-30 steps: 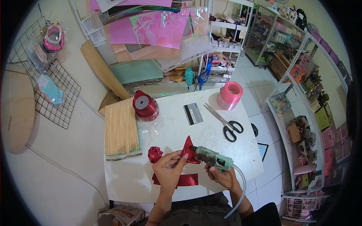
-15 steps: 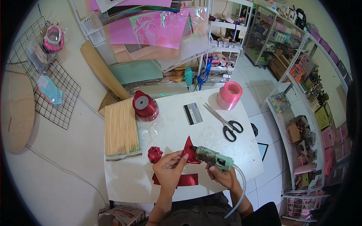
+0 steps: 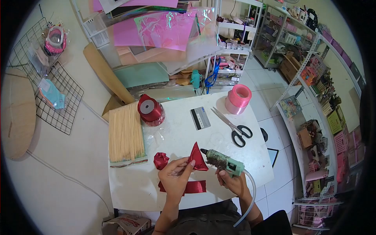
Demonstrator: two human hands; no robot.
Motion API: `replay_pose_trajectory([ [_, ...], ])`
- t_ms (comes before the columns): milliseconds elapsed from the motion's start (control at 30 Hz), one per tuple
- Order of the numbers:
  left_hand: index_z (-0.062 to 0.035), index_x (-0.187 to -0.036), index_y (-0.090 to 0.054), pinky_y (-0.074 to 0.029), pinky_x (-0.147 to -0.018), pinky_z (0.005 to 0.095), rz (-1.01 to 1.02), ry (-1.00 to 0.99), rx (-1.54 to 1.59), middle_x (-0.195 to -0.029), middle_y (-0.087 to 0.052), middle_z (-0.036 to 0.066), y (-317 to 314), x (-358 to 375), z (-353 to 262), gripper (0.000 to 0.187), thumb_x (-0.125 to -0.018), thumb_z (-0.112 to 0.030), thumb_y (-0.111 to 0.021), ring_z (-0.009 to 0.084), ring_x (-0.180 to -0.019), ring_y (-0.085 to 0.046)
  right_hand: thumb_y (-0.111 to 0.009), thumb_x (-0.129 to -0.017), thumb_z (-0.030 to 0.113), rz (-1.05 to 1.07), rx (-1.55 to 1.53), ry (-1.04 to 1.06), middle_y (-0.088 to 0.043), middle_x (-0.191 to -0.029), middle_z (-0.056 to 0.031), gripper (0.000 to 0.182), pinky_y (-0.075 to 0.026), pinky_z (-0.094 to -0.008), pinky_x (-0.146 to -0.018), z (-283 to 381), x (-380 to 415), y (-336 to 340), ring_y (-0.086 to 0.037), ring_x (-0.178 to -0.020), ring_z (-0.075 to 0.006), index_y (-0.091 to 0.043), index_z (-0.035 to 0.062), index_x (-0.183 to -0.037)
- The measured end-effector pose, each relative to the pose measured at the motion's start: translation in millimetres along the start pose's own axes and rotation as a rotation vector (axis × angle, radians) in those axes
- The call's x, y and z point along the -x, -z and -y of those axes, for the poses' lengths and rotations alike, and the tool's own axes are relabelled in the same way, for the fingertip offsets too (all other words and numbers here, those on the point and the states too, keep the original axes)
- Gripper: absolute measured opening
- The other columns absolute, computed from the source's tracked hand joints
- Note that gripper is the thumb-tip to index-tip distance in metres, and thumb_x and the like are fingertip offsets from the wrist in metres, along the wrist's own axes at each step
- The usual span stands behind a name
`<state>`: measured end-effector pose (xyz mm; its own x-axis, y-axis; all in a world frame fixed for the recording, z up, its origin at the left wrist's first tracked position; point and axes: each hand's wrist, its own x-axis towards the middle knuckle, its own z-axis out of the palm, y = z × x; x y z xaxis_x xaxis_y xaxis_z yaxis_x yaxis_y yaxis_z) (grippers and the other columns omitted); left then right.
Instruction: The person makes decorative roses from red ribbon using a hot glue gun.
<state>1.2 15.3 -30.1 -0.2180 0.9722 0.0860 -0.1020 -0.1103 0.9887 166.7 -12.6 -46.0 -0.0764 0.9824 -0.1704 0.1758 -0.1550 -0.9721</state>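
Observation:
My left hand [image 3: 177,172] pinches a folded piece of red satin ribbon [image 3: 199,158], its pointed tip facing up. In my right hand [image 3: 231,182] is a green hot glue gun [image 3: 222,160], worn and stained along its barrel, with a pale cord hanging down from it. The dark nozzle sits just right of the ribbon's tip, apart from it. Below my left hand, strips of red ribbon [image 3: 195,187] lie flat on the table. A small red ribbon rosette [image 3: 161,160] rests left of my fingers.
On the white table [image 3: 180,137] are wooden skewers [image 3: 126,135] in a bag, a red ribbon roll [image 3: 151,111], a card [image 3: 200,118], black-handled scissors [image 3: 236,129] and a pink ribbon roll [image 3: 238,100]. Shelves [image 3: 309,129] stand at the right.
The glue gun has moved slightly right, its nozzle drawing away from the folded ribbon it overlapped before. My left hand has stayed nearly still with the ribbon.

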Motion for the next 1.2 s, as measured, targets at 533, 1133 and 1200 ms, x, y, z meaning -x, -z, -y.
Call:
replay_pose_trajectory([
  [533,0.0098,-0.083,-0.057,-0.053,-0.057,0.0242,-0.085,0.032,0.032,-0.069,-0.059,0.012,8,-8,-2,0.015,-0.069,0.006,-0.062,0.0125,-0.062,-0.058,-0.056,-0.076,0.042,0.075,-0.081,-0.015,-0.048,-0.052,-0.0021,0.042,-0.03,-0.0189,-0.037,6,13,4,-0.044,-0.042,-0.0068,-0.054,0.0001,-0.079],
  [1133,0.0104,-0.083,-0.056,-0.052,-0.058,0.0237,-0.067,0.0,0.009,-0.07,-0.06,0.013,7,-7,-6,0.015,-0.07,0.006,-0.061,0.0128,-0.063,-0.058,-0.054,-0.079,0.036,0.062,0.035,-0.012,-0.048,-0.048,-0.0014,0.036,-0.031,-0.02,-0.037,8,11,2,-0.043,-0.039,-0.0066,-0.054,0.0003,-0.075],
  [1200,0.0106,-0.083,-0.056,-0.052,-0.058,0.0237,-0.067,-0.004,0.009,-0.07,-0.06,0.013,7,-7,-6,0.015,-0.069,0.007,-0.061,0.013,-0.063,-0.059,-0.054,-0.079,0.036,0.061,0.062,-0.007,-0.048,-0.048,-0.0013,0.036,-0.031,-0.02,-0.037,8,11,2,-0.043,-0.039,-0.0066,-0.054,0.0004,-0.075],
])
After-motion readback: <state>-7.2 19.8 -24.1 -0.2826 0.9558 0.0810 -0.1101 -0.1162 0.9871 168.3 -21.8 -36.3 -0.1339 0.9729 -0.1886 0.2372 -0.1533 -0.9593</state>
